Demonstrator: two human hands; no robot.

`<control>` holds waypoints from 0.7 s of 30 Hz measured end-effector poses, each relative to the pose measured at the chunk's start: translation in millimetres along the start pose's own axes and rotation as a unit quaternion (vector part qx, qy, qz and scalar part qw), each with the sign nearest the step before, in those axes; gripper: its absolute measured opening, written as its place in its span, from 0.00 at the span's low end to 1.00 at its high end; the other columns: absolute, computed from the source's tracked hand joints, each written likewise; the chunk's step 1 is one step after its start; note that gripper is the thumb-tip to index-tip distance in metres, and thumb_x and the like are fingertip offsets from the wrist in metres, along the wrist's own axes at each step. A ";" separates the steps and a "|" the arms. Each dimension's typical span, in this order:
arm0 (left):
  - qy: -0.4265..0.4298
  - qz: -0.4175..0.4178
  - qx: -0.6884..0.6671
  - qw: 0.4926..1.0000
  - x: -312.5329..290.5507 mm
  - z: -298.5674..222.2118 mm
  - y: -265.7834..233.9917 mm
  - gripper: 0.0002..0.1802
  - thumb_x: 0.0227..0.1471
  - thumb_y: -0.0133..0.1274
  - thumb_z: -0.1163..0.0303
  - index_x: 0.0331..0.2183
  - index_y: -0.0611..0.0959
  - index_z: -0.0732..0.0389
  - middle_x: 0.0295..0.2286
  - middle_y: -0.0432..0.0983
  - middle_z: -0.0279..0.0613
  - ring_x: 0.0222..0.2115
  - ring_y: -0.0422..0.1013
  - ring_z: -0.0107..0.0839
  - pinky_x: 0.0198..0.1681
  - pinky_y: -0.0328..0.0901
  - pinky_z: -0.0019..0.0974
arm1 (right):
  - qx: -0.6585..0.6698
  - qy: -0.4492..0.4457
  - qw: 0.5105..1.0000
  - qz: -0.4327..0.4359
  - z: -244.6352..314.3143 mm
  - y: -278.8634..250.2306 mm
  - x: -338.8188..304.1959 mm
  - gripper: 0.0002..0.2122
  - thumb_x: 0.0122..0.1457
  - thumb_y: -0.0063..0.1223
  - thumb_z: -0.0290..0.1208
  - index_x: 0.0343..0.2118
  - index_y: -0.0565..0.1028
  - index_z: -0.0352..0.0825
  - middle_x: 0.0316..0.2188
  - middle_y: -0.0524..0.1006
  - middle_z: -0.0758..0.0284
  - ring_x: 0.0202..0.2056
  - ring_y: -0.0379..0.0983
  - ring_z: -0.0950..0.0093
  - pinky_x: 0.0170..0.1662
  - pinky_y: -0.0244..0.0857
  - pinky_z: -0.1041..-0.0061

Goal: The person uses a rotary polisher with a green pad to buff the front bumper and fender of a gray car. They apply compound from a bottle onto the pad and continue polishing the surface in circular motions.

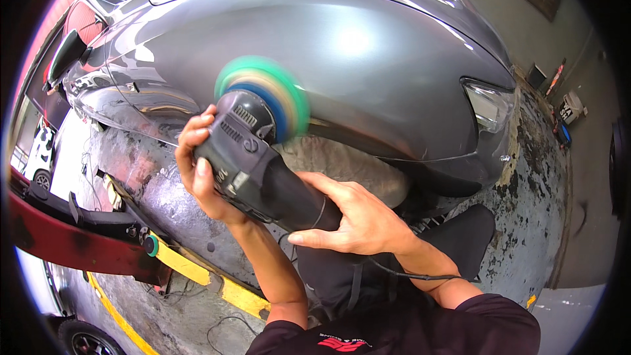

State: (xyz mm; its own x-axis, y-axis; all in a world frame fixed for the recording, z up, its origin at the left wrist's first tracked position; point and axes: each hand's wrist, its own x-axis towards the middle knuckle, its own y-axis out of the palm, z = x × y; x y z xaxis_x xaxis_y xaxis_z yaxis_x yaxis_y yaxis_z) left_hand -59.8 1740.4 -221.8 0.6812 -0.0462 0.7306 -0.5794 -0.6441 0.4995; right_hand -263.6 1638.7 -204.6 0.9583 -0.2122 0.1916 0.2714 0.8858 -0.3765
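Observation:
A black car polisher (263, 171) is held in both my hands, tilted up toward a grey car fender (315, 46). Its round pad (299, 102), green at the rim with a blue backing, is smeared as if spinning and lies against the fender's lower part. My left hand (209, 171) wraps around the polisher's head just behind the pad. Farther back, my right hand (358, 217) grips the rear of the body, thumb and fingers on either side. A black cord (401, 273) runs from the rear past my right forearm.
The headlight (490, 105) sits at the fender's right end, and a side mirror (68, 54) juts out at far left. A covered wheel (348, 171) is under the fender. A red lift arm (72, 236) and yellow beam (184, 263) cross the lower left. Peeling paint marks the floor (526, 210).

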 end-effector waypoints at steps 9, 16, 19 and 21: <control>-0.035 0.056 -0.011 0.998 32.7 -14.5 24.3 0.23 0.54 0.50 0.64 0.46 0.81 0.71 0.50 0.76 0.59 0.58 0.72 0.55 0.68 0.60 0.57 | 0.072 -0.032 0.995 -0.067 4.9 13.6 -0.1 0.47 0.56 0.71 0.59 0.68 0.66 0.28 0.54 0.81 0.49 0.57 0.80 0.56 0.60 0.70 0.62; -0.019 0.106 0.056 0.993 22.9 -21.6 46.9 0.24 0.53 0.52 0.62 0.44 0.82 0.72 0.48 0.77 0.58 0.54 0.73 0.47 0.66 0.61 0.53 | 0.113 -0.027 0.990 -0.084 5.9 8.3 -23.5 0.43 0.57 0.73 0.48 0.66 0.67 0.23 0.55 0.81 0.50 0.57 0.80 0.61 0.61 0.69 0.64; -0.015 0.129 0.082 0.988 17.3 -26.8 55.6 0.23 0.53 0.54 0.61 0.43 0.83 0.71 0.48 0.78 0.58 0.54 0.73 0.46 0.65 0.61 0.52 | 0.154 -0.023 0.984 -0.089 7.7 5.9 -34.6 0.39 0.56 0.74 0.42 0.64 0.69 0.21 0.54 0.81 0.51 0.56 0.80 0.63 0.61 0.69 0.65; -0.021 0.132 0.092 0.987 11.1 -31.2 64.3 0.23 0.53 0.55 0.61 0.42 0.83 0.71 0.47 0.78 0.57 0.53 0.73 0.47 0.65 0.61 0.52 | 0.162 -0.014 0.982 -0.093 5.1 3.9 -42.7 0.39 0.56 0.75 0.41 0.64 0.69 0.21 0.54 0.81 0.51 0.56 0.79 0.64 0.61 0.68 0.65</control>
State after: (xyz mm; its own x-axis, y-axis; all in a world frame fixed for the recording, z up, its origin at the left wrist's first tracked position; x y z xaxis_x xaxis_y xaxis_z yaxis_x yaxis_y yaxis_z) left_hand -103.5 1722.3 -167.0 0.5372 -0.2594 0.8026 -0.6511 -0.7325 0.1990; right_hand -303.9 1653.3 -209.7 0.8909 -0.3753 0.2560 0.3945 0.9185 -0.0261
